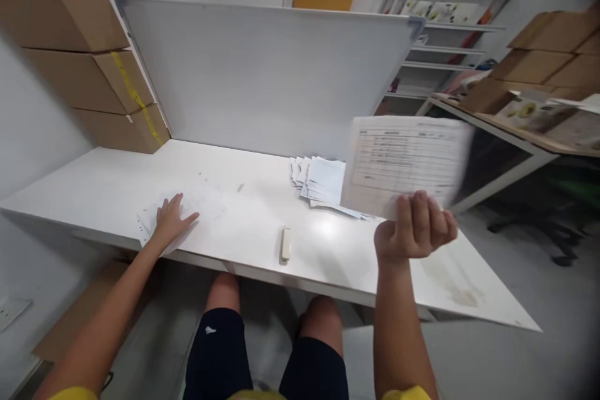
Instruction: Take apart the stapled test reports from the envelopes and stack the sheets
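Note:
My right hand (417, 225) is closed on the lower edge of a printed form sheet (403, 159), raised above the right part of the white table (248, 231). Lines of a printed table show on its face, too blurred to read. On the left, my left hand (172, 220) lies with fingers spread on some white papers (149, 215) near the table's front edge. A cream-coloured stapler (285, 245) rests on the table between the hands. Behind it and to the right, a fanned stack of papers (323, 181) lies partly behind the raised sheet.
A large whiteboard (267, 75) stands along the table's back edge. Stacked cardboard boxes (117, 87) rise at the back left. Beyond the table on the right are a metal shelf (450, 28), a second table (497, 128) with boxes, and a chair base (539, 231).

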Demonstrator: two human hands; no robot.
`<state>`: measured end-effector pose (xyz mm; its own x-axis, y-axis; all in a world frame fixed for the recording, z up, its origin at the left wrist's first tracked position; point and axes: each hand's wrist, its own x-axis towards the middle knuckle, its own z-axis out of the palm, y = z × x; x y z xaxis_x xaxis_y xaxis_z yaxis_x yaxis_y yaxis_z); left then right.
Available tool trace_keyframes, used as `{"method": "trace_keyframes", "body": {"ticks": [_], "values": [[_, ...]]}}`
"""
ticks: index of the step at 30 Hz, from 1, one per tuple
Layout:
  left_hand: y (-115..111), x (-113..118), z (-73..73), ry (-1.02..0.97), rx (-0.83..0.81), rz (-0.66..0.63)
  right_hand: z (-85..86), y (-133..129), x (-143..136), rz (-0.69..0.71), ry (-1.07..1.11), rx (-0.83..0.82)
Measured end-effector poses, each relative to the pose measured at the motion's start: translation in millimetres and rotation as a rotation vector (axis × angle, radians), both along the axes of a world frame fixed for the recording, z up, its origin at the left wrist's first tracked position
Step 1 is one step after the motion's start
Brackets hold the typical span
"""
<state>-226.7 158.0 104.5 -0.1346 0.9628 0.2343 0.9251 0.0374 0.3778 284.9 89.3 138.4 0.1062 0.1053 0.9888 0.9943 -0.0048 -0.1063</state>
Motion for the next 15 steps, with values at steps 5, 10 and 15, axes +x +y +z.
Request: {"method": "trace_keyframes", "body": {"ticks": [5, 10, 15], "values": [[29, -27, -33.7, 0.207, -0.176, -0.023, -46.7, 79, 16, -0.005, 0.040, -0.349], [19, -20, -46.6, 0.198, -0.099, -0.076, -101.2, 103, 8, 0.020, 0.095, -1.024], [-3, -6, -46.2, 0.155, -0.082, -0.193, -127.3, 59, 4, 0.127, 0.156, -1.032]]}}
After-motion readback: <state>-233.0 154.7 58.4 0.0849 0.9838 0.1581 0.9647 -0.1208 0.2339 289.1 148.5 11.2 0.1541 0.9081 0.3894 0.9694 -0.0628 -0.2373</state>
